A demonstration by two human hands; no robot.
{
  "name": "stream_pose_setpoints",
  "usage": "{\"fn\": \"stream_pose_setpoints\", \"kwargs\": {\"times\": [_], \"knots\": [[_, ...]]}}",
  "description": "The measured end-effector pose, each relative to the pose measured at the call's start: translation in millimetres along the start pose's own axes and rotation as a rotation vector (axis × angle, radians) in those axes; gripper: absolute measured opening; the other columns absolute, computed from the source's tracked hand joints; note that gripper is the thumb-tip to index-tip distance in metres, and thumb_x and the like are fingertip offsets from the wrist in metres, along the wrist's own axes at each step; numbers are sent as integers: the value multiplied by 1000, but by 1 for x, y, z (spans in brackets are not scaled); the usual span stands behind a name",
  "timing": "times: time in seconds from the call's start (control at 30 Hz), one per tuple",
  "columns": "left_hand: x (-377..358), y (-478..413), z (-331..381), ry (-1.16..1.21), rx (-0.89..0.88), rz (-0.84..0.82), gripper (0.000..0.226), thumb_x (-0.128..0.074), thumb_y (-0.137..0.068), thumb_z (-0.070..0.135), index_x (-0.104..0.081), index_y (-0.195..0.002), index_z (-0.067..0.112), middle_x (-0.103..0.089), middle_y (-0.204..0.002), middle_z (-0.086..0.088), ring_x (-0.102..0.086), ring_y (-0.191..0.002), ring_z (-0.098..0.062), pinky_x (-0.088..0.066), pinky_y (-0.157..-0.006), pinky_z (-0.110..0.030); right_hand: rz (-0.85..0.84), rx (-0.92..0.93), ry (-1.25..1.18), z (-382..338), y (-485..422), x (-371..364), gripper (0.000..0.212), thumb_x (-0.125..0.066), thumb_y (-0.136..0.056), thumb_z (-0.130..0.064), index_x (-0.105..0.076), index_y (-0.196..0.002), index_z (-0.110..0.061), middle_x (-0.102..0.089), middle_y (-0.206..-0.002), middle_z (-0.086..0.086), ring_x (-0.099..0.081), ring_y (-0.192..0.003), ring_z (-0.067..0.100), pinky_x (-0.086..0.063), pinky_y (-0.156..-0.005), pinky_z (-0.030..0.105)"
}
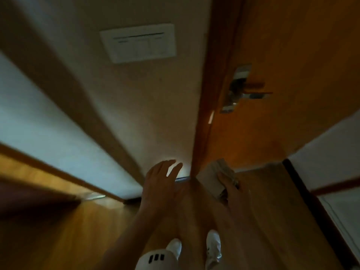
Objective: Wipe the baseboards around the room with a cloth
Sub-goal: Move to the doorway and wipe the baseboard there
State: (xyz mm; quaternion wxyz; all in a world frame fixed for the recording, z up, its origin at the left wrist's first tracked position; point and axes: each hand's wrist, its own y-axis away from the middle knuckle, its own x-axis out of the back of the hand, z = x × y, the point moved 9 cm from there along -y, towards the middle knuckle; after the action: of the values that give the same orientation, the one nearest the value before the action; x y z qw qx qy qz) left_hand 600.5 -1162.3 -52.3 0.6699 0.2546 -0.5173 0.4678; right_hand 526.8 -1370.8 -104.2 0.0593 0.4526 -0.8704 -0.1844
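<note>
Head view, blurred and dim, looking down at the foot of a wall beside a door. On the far left, a brown wooden baseboard (64, 175) runs along the bottom of a pale wall, meeting the wooden floor (78, 230). Higher up on the facing wall is a white switch plate (138, 43). Below it, the person's left grip (159, 182) is released, fingers spread and straight, reaching toward the bottom of that wall and holding nothing. To its right stands the wooden door frame (204, 114). Just right of the frame's foot, the right grip (231, 188) grasps a folded pale cloth (212, 176), held low near the bottom of the orange-brown door (292, 55). A metal door handle (247, 90) sits higher up. White shoes (213, 248) show at the bottom edge.
</note>
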Motion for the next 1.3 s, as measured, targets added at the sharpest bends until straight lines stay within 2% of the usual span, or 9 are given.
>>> {"fn": "stream_pose_setpoints", "kwargs": {"times": [0.13,0.23,0.4,0.57,0.8,0.87,0.93,1.03,1.3], "knots": [[-3,19,-23,-76,240,25,55,-77,-82,39,-63,-132,20,-62,-136,-7,-59,-123,-30,-49,-99,-47,-246,-77,53,-1,-30,-36,18,-66,-90,-15,-69,-106,-9,-74,-93,-3,-71,-87,16,-51,-63,17],[-6,43,-40,-124,403,45,53,-69,-87,46,-60,-134,24,-60,-139,-5,-55,-127,-29,-47,-103,-49,-389,-150,40,7,-40,-60,19,-68,-88,-9,-70,-107,-8,-77,-93,-1,-74,-82,12,-54,-59,16],[4,94,-51,-202,572,80,56,-53,-89,56,-52,-138,27,-60,-138,-4,-54,-128,-29,-46,-103,-49,-598,-204,135,29,-26,-102,15,-79,-74,-24,-77,-89,-24,-77,-89,-6,-73,-79,10,-54,-56,17],[11,155,-78,-212,714,42,64,-64,-86,58,-53,-141,27,-54,-143,-2,-49,-132,-25,-42,-107,-47,-682,-285,210,56,7,-138,54,-84,-58,-40,-73,-106,-16,-76,-96,4,-74,-86,21,-56,-55,26],[-3,219,-127,-198,792,61,59,-60,-87,56,-58,-136,25,-58,-138,-2,-53,-126,-24,-44,-104,-46,-774,-282,344,115,39,-194,16,-80,-77,-16,-74,-91,-15,-76,-95,10,-73,-88,23,-59,-77,44],[-26,232,-146,-185,809,51,58,-60,-87,56,-56,-137,25,-57,-139,-2,-53,-127,-25,-43,-105,-46,-796,-230,416,143,35,-209,17,-79,-79,-16,-73,-93,-9,-76,-94,11,-72,-91,25,-59,-81,42],[-57,246,-167,-170,839,46,58,-59,-88,55,-56,-137,24,-57,-138,-3,-53,-126,-26,-42,-106,-47,-802,-247,455,182,25,-217,29,-82,-74,-22,-73,-98,-10,-77,-89,3,-74,-84,17,-59,-67,30],[-123,263,-205,-143,874,6,59,-59,-88,54,-55,-138,23,-56,-138,-5,-53,-126,-26,-41,-108,-48,-764,-366,402,260,-2,-224,48,-88,-56,-27,-75,-100,-16,-76,-98,4,-74,-87,18,-59,-66,34],[-350,315,-312,-102,969,-88,62,-43,-92,59,-45,-147,29,-46,-149,0,-40,-139,-20,-28,-119,-44,-839,-496,460,507,-87,-251,32,-89,-59,-28,-80,-90,-28,-76,-102,-3,-73,-95,14,-58,-72,29]]}}
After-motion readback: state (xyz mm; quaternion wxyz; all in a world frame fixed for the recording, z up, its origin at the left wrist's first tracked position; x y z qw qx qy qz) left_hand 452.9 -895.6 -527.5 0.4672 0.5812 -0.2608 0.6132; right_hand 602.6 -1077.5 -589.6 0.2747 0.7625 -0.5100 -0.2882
